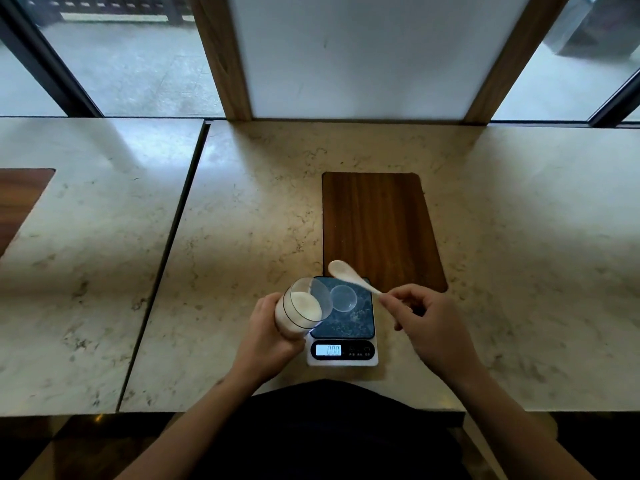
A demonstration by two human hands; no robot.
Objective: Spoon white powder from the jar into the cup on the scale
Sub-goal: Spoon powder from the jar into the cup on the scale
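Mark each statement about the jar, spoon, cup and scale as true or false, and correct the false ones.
1. The left hand holds the jar tilted. True.
2. The spoon is inside the jar. False: it is held above the scale, outside the jar.
3. The cup sits on the scale. True.
4. The right hand is empty. False: it holds the spoon handle.
5. The display shows zeros. True.

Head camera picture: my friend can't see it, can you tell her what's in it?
A person's left hand tilts a clear jar of white powder beside a small cup on a kitchen scale, while the right hand holds a white spoon above the cup.
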